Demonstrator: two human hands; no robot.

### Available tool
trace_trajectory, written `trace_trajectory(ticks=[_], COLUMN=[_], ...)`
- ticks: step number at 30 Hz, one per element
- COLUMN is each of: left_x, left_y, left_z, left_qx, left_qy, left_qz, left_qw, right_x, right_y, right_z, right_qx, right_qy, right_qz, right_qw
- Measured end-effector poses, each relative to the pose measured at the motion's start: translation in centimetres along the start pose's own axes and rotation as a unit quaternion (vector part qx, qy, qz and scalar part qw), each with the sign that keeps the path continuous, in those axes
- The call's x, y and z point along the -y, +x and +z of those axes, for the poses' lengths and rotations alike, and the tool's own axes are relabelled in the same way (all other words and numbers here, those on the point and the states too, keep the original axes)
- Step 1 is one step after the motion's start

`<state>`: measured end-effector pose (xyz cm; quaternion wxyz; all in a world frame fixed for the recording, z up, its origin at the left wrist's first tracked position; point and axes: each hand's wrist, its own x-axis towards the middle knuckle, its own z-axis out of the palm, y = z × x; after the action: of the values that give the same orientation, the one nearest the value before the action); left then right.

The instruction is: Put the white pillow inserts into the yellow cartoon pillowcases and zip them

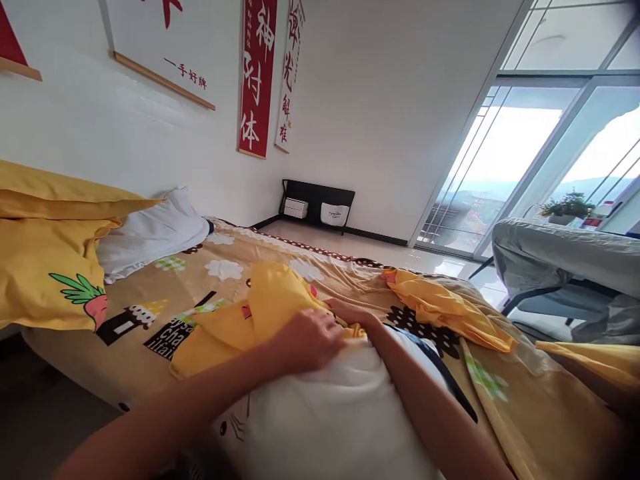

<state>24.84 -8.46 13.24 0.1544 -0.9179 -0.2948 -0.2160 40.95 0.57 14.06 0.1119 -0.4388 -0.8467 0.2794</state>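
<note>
A white pillow (330, 413) lies right in front of me at the bottom of the view. Its far end meets the bunched opening of a yellow pillowcase (280, 297), which spreads out beyond it on the bed. My left hand (311, 339) is closed on the pillowcase's gathered edge, at the top of the pillow. Close by on the right, my right hand (353, 313) grips the same edge from the other side; its fingertips are partly hidden behind the cloth.
The bed bears a tan patterned blanket (225, 250). At the left lie a yellow pillow with a radish print (45, 273) and a white pillow (150, 233). Another yellow cloth (440, 307) lies crumpled at the right. A covered chair (565, 260) stands beyond the bed's right side.
</note>
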Motion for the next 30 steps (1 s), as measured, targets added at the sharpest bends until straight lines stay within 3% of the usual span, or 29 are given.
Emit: trace_trajectory(ticks=[2,3,5,7,9,11,13,14,18,20,22,30], left_x=[5.0,7.5,11.5,13.8,14.2,13.6,12.7,12.3,11.4,11.0,10.5,9.9], left_y=[-1.5,-2.3,-3.9,-5.1,-5.5,-5.0,-3.7,-3.0,-0.6,-0.2,-0.2,-0.4], left_z=[-0.3,-0.4,-0.6,-0.6,-0.7,-1.0,-1.5,-1.9,-3.3,-3.7,-3.7,-1.2], left_qx=[-0.054,-0.096,-0.166,-0.174,-0.126,-0.095,-0.118,-0.150,-0.274,-0.288,-0.266,-0.194], left_qy=[-0.028,-0.051,-0.151,-0.277,-0.425,-0.551,-0.630,-0.637,-0.641,-0.651,-0.648,-0.523], left_qz=[-0.144,-0.236,-0.413,-0.496,-0.486,-0.435,-0.393,-0.384,-0.322,-0.272,-0.261,-0.274], left_qw=[0.988,0.966,0.883,0.804,0.753,0.706,0.660,0.651,0.641,0.647,0.664,0.783], right_x=[-0.2,0.0,0.9,2.6,4.5,6.5,8.2,9.0,10.7,10.6,9.7,1.0], right_y=[-0.5,-0.6,-0.8,-0.8,-0.9,-1.2,-2.0,-2.5,-4.9,-5.9,-6.5,-6.4], right_z=[0.0,-0.2,-1.0,-2.4,-4.2,-6.5,-9.1,-10.5,-14.9,-15.9,-15.7,-9.6], right_qx=[-0.010,-0.021,-0.037,-0.042,-0.051,-0.075,-0.116,-0.138,-0.227,-0.259,-0.272,-0.137], right_qy=[0.002,0.003,0.010,0.016,-0.005,-0.061,-0.142,-0.187,-0.360,-0.426,-0.462,-0.415], right_qz=[0.015,0.020,0.014,-0.009,-0.034,-0.048,-0.046,-0.042,-0.015,0.004,0.017,0.033], right_qw=[1.000,1.000,0.999,0.999,0.998,0.994,0.982,0.972,0.905,0.867,0.844,0.899])
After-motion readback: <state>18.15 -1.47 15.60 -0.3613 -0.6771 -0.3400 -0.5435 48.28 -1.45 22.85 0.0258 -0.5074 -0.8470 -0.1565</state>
